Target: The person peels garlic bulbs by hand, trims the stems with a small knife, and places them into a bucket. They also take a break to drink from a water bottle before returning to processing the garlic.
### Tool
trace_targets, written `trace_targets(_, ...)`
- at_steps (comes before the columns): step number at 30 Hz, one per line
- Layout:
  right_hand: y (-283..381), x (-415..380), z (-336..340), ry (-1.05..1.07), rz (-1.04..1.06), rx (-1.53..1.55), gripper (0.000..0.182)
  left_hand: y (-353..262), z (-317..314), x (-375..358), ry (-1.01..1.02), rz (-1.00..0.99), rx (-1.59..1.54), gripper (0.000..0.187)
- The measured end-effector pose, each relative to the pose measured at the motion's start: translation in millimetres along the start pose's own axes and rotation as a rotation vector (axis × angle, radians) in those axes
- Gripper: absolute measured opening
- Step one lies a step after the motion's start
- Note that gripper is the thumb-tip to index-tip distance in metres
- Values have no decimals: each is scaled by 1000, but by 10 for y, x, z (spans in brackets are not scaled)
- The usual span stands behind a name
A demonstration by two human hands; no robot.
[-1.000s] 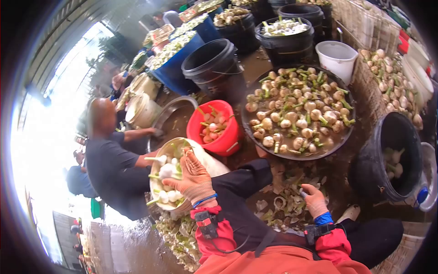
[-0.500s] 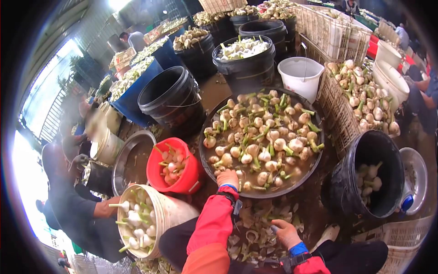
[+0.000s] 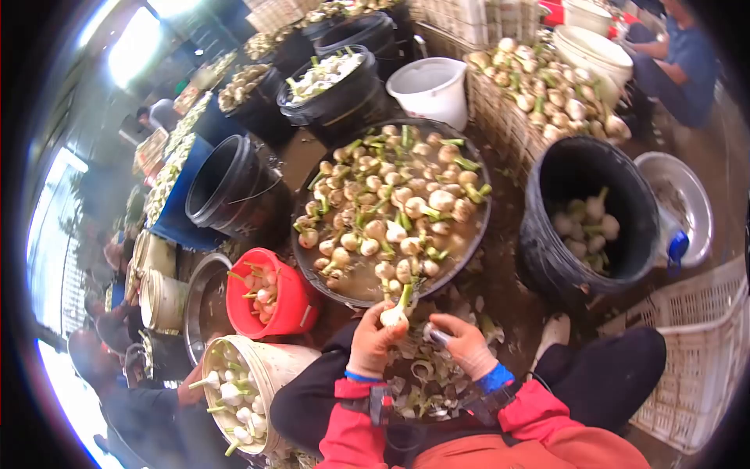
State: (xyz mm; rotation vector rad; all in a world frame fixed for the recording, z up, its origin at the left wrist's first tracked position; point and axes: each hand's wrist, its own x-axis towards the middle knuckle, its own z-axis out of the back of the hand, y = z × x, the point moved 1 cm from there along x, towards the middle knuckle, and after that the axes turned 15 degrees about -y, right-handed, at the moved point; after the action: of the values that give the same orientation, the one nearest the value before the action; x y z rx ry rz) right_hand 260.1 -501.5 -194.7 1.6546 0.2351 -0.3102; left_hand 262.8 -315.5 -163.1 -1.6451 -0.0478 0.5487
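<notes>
My left hand is wrapped round a pale garlic bulb, whose green stem points up. To its right, my right hand is closed on a small metallic tool, close to the bulb. Just beyond both hands lies a wide dark basin of muddy water, heaped with garlic bulbs. Peeled skins and scraps cover the ground beneath my hands.
A red bucket and a cream bucket hold garlic at the left. A black bucket, a metal bowl and a plastic crate stand at the right. A co-worker sits at the upper right.
My left hand has come back from the basin with a garlic bulb in it. My right hand has risen beside it, and the view has shifted to the right.
</notes>
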Motion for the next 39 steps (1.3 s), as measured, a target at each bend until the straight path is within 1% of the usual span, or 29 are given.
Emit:
trace_targets(1, 109, -40, 7, 8, -25, 111, 35, 66, -53, -190, 35, 117, -271, 52)
trace_targets(4, 202, -134, 54, 122, -70, 498, 41, 171, -237, -583, 1, 74, -132, 58)
trace_targets(5, 205, -173, 73, 112, -69, 499, 41, 215, -293, -667, -10, 49, -130, 60)
trace_targets(7, 224, -223, 102, 33, -77, 287, 42, 269, -360, -771, -38, 46, -39, 61)
trace_targets(9, 200, -254, 134, 26, -60, 238, 40, 294, -363, -811, -83, -554, 450, 59)
trace_targets(11, 103, -216, 147, 43, -52, 103, 37, 301, -362, -830, -75, -615, 493, 58)
trace_targets(13, 103, -231, 171, 30, -22, 42, 34, 379, -342, -810, -44, -174, 204, 58)
trace_targets(14, 160, -255, 190, 44, 42, -7, 34, 309, -312, -844, 20, 26, 60, 54)
trace_targets(15, 195, -268, 205, 58, 104, -56, 34, 266, -292, -868, 20, 24, 61, 54)
trace_targets(17, 204, -276, 219, 73, 149, -62, 35, 245, -262, -927, 142, 509, -731, 54)
trace_targets(19, 210, -305, 200, 87, 196, -68, 35, 309, -247, -935, 123, 519, -756, 57)
trace_targets(21, 207, -340, 176, 109, 7, 290, 30, 294, -270, -959, 94, 562, -804, 57)
trace_targets(22, 204, -347, 178, 108, 9, 288, 30, 245, -311, -976, 67, 598, -800, 58)
trace_targets(23, 188, -356, 179, 167, -106, 363, 28, 272, -291, -967, 69, 600, -801, 58)
trace_targets(24, 167, -364, 182, 225, -221, 438, 27, 336, -241, -935, 104, 605, -623, 59)
trace_targets(25, 147, -369, 167, 217, -220, 436, 27, 416, -191, -897, 142, 608, -444, 60)
trace_targets(26, 114, -364, 140, 183, -264, 435, 27, 378, -229, -880, 159, 547, -301, 64)
trace_targets(27, 67, -344, 144, 134, -303, 433, 28, 322, -285, -938, 111, 172, -84, 68)
trace_targets(28, -26, -305, 128, 87, -125, 373, 26, 250, -402, -988, 39, -118, 27, 72)
trace_targets(29, 8, -310, 129, 153, -212, 477, 22, 204, -502, -1026, -34, -409, 126, 79)
trace_targets(30, 57, -332, 133, 90, -213, 462, 20, 152, -479, -1042, -116, -619, 436, 77)
trace_targets(31, 1, -308, 120, 100, -217, 476, 23, 137, -399, -1027, -208, -839, 744, 77)
trace_targets(33, 46, -321, 130, 111, -243, 508, 27, 330, -298, -959, -105, -686, 365, 79)
trace_targets(34, 43, -327, 115, 97, -254, 532, 28, 280, -383, -1022, -69, -319, -75, 75)
trace_targets(35, 66, -329, 109, 82, -264, 557, 30, 283, -374, -1002, -115, -204, -113, 69)
trace_targets(36, 89, -333, 112, 79, -205, 489, 29, 281, -396, -984, -125, -40, -248, 63)
trace_targets(37, 84, -324, 113, 96, -264, 525, 26, 228, -444, -1007, -134, 131, -378, 60)
trace_targets(38, 62, -321, 89, 103, -239, 552, 24, 178, -509, -1017, -191, 305, -485, 56)
trace_targets(39, 39, -313, 82, 113, -213, 580, 22, 187, -465, -954, -109, 505, -605, 53)
